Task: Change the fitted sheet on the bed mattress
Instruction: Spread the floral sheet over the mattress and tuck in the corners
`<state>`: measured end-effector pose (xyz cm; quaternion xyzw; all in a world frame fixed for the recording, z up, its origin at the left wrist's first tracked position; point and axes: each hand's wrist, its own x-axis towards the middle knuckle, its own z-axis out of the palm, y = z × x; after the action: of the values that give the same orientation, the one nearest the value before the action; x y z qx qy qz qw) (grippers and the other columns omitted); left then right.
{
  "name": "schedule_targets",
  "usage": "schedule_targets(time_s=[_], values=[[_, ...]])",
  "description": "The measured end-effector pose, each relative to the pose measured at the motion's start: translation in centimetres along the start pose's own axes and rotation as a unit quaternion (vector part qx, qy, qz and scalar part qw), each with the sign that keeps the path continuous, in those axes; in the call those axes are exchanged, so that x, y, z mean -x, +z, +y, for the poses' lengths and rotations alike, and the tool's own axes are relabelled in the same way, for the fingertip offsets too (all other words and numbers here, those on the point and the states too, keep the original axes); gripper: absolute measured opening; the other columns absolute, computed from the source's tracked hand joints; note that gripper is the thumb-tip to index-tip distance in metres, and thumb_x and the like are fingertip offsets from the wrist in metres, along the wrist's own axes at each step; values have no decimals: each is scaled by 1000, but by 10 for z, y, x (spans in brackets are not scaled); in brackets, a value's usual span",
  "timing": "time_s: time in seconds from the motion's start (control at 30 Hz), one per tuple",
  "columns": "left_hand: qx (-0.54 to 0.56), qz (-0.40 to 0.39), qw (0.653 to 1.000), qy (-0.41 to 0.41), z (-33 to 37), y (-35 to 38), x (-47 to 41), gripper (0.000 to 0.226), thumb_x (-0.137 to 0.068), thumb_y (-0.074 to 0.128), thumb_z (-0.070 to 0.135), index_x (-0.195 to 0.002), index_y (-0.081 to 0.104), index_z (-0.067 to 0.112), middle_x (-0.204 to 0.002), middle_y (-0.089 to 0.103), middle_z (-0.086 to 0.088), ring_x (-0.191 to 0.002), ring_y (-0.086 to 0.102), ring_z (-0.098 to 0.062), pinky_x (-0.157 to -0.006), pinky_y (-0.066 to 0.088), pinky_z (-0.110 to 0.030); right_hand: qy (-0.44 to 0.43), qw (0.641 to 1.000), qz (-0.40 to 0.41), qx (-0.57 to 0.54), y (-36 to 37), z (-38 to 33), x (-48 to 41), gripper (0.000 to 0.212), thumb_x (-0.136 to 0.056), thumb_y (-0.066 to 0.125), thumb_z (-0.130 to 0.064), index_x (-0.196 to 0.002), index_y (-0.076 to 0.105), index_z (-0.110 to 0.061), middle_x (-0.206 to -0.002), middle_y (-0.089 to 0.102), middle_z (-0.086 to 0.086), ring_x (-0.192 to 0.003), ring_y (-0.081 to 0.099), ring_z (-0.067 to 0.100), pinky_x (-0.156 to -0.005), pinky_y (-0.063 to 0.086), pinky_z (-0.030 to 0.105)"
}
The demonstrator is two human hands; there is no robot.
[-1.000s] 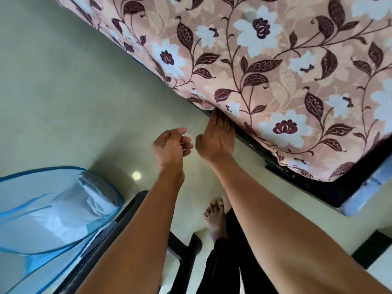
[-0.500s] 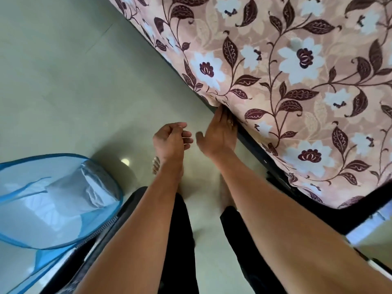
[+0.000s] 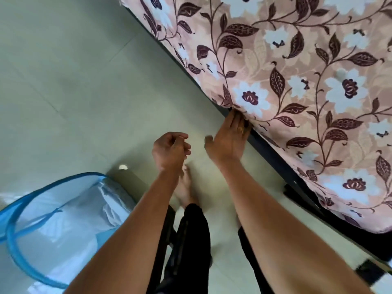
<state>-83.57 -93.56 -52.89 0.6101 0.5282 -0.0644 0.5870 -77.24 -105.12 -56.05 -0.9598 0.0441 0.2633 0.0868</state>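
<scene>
Since the earlier picture the right hand (image 3: 228,141) has slid further along the side of the bed. The floral fitted sheet (image 3: 297,71) is stretched over the bed beyond it. Its fingers (image 3: 235,122) are straight and pressed together, and the tips are pushed under the sheet hem, against the dark bed frame (image 3: 269,153) that runs just below the grip. The left hand (image 3: 169,150) hangs beside it, loosely curled, with nothing visible inside. I think the risk is this: flat fingers have no real hold, so the elastic hem can slip off and snap back. The fingertips can also be squeezed against the frame. Behind the left hand stands the blue basket (image 3: 42,230).
</scene>
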Motion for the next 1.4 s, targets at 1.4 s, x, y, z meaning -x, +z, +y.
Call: schedule_targets(time_s=[1.4], values=[[382, -83, 893, -223, 297, 6, -254, 90, -85, 53, 73, -135, 51, -1, -132, 60, -24, -118, 62, -42, -103, 45, -66, 173, 976, -80, -104, -40, -211, -82, 99, -87, 59, -39, -162, 4, -4, -170, 9, 19, -157, 5, 34, -126, 3, 57]])
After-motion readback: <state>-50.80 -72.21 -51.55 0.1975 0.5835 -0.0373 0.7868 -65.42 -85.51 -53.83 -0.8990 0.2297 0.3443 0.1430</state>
